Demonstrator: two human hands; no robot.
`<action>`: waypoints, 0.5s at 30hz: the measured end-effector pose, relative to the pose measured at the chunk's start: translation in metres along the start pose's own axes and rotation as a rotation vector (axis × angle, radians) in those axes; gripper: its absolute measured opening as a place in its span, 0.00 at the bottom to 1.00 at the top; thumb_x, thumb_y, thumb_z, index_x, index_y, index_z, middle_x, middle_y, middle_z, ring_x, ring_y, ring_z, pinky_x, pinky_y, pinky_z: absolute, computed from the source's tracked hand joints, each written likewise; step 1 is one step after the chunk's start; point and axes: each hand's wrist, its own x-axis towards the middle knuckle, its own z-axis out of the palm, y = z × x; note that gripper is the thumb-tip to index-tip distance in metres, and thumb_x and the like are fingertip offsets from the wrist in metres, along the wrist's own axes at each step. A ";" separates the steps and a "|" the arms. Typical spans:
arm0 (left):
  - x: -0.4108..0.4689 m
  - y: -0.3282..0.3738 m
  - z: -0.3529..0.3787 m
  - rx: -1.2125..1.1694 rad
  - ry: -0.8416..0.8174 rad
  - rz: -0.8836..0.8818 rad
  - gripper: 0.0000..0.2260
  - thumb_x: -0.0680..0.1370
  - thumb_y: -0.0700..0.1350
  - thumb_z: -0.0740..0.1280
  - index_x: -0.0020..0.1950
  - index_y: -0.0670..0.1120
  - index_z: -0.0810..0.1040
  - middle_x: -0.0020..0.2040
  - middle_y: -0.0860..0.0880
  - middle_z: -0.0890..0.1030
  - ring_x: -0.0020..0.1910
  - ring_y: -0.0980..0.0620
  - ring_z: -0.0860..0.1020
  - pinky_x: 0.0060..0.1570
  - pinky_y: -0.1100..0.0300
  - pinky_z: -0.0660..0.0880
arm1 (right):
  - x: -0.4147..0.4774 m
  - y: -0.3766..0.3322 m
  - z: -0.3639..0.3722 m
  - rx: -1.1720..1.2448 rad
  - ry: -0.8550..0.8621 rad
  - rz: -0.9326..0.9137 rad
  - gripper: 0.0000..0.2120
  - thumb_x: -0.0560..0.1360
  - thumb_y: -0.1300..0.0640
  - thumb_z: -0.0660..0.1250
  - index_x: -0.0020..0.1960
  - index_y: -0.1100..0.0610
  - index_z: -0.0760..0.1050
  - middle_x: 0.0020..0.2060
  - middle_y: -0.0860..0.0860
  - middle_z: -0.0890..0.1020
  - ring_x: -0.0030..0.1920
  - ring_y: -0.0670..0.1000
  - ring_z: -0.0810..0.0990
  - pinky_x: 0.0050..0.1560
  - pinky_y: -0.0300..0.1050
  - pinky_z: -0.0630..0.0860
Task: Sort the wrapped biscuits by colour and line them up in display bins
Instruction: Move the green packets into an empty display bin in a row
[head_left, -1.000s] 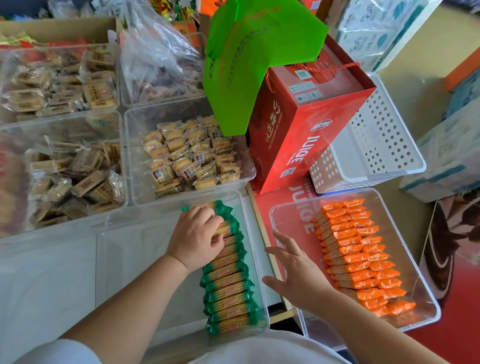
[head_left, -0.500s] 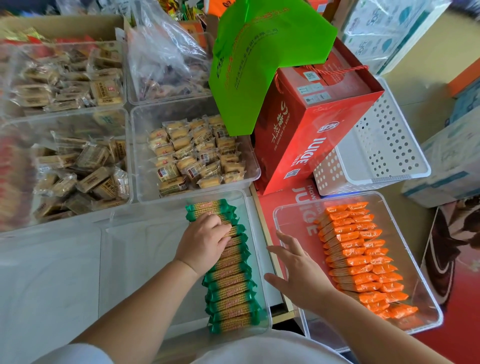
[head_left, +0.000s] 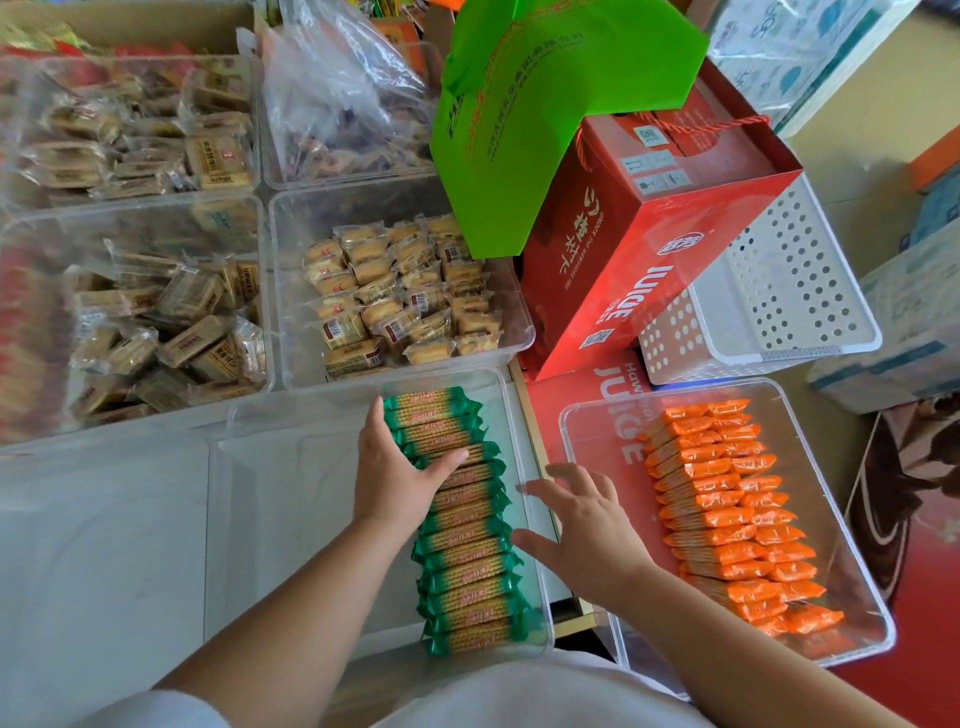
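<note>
The step in hand looks like squaring up the row of green biscuits (head_left: 467, 561) in their clear bin (head_left: 291, 519). The left hand (head_left: 400, 467) lies flat on the far part of the row. Its grip is loose and unclenched: the fingers run straight along the packs' left ends, the thumb reaches across one pack's top, and nothing is pinched. The right hand (head_left: 587, 525) hovers just right of that grip, over the bin's right wall, with fingers spread and holding nothing.

To do this well, I would press lightly and evenly with the flat left grip. I would bring the right palm against the packs' opposite ends, so the row is squeezed straight between both hands rather than shoved from one side. Too much downward force could tip a pack over its neighbour.

Each green pack lies crosswise under the grip, its long axis running left to right and its crimped ends facing the bin's side walls. The row itself runs from beyond the grip back toward the person, drifting slightly rightward. The orange biscuits (head_left: 727, 519) lie the same way in the second bin (head_left: 597, 436), well right of both grips.
</note>
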 end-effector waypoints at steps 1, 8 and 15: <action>0.000 -0.001 0.002 -0.026 -0.014 -0.004 0.53 0.67 0.61 0.78 0.81 0.52 0.49 0.76 0.47 0.63 0.74 0.45 0.66 0.64 0.47 0.73 | 0.000 -0.001 0.000 0.001 -0.001 -0.002 0.29 0.76 0.30 0.61 0.75 0.36 0.65 0.76 0.42 0.60 0.75 0.53 0.55 0.74 0.56 0.61; 0.005 0.002 0.011 -0.214 -0.056 -0.089 0.50 0.69 0.54 0.80 0.80 0.57 0.48 0.73 0.48 0.65 0.70 0.48 0.71 0.61 0.49 0.74 | 0.001 -0.003 0.000 0.014 -0.001 0.005 0.28 0.76 0.31 0.62 0.74 0.36 0.66 0.74 0.41 0.63 0.73 0.52 0.56 0.73 0.56 0.63; 0.005 0.005 0.021 -0.323 -0.145 -0.176 0.44 0.77 0.52 0.73 0.80 0.62 0.44 0.74 0.49 0.68 0.66 0.47 0.75 0.57 0.49 0.79 | 0.005 -0.001 -0.001 0.028 -0.006 -0.026 0.28 0.75 0.32 0.64 0.73 0.37 0.68 0.72 0.36 0.66 0.70 0.50 0.59 0.71 0.52 0.64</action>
